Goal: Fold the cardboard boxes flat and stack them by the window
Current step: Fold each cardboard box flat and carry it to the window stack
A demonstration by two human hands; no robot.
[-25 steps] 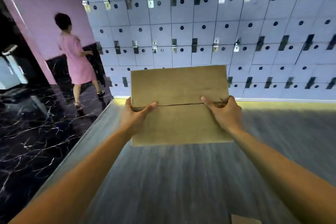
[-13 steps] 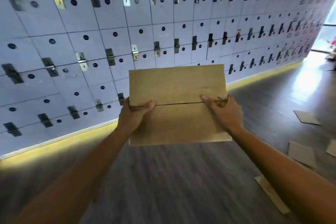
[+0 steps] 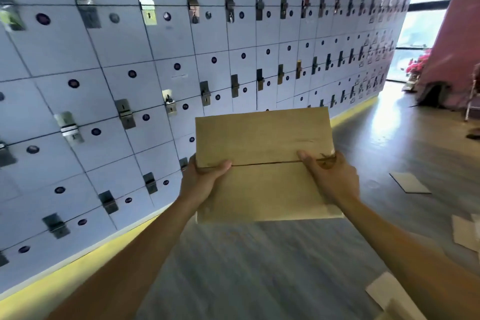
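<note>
A flattened brown cardboard box [image 3: 262,138] is held up in front of me, its two flaps meeting along a dark seam across the middle. My left hand [image 3: 201,180] grips its left edge at the seam, thumb on the front face. My right hand [image 3: 331,176] grips the right edge the same way. The window [image 3: 426,26] glows bright at the far right end of the corridor.
A wall of grey lockers [image 3: 155,73] runs along the left with a yellow strip at its foot. Several flat cardboard pieces [image 3: 410,182] lie on the wood floor to my right. A pink wall [image 3: 457,34], red flowers [image 3: 417,65] and a dark bag [image 3: 433,93] stand near the window.
The view has swung right, from the black marble floor and a person in pink to the locker corridor and the window. Both hands keep the same hold on the cardboard.
</note>
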